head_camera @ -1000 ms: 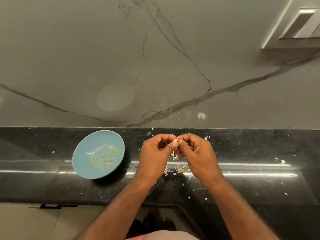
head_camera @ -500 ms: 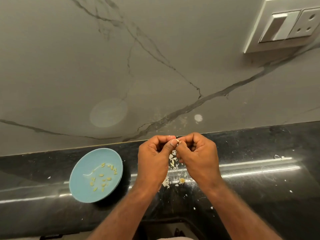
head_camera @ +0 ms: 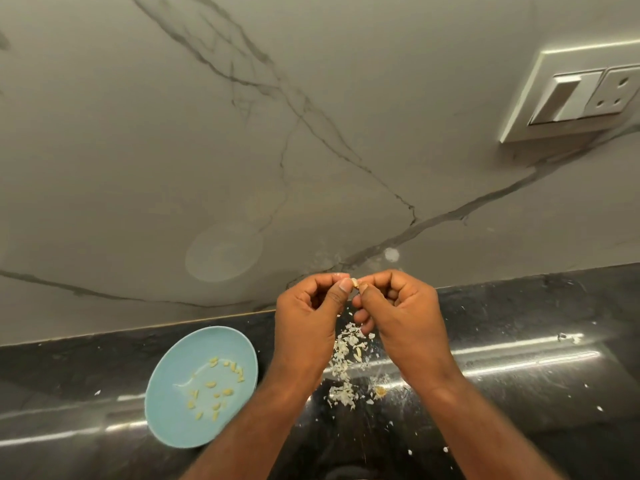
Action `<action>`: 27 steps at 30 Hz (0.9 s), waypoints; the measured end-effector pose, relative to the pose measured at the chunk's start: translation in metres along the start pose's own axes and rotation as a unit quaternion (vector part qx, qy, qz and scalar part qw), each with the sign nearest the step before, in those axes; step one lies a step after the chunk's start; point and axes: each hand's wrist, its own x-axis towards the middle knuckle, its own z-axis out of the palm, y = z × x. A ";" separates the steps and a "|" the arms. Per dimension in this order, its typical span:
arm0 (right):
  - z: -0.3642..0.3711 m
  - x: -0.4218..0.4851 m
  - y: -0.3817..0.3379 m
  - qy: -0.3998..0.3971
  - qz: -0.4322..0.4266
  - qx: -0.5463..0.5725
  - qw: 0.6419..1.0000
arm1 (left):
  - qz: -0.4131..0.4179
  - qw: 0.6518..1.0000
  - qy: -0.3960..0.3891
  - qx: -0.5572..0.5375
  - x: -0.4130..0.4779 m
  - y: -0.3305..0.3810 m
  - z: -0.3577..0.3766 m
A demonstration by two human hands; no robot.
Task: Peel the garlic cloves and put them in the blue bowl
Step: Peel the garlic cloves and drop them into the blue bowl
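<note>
One blue bowl [head_camera: 162, 393] recorded. About thirteen peeled cloves [head_camera: 210, 384] counted inside it; exact number uncertain. Two hands noted right of the bowl, left hand [head_camera: 304, 323] and right hand [head_camera: 405, 317], one garlic clove [head_camera: 354, 282] pinched between them. One switch plate [head_camera: 571, 95] observed. Skin flakes [head_camera: 344, 355]: uncountable.

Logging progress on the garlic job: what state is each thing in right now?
Pale blue round bowl: upright on the black stone counter, holding peeled yellowish cloves
Small garlic clove: raised, pinched between both hands
Left hand: curled, pinches the clove
Right hand: curled, pinches the clove
White papery garlic skins: loose heap on the counter under the hands
</note>
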 end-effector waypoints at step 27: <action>-0.041 0.008 0.012 -0.091 0.044 -0.044 0.994 | -0.102 0.994 0.003 -0.041 -0.017 -0.008 0.020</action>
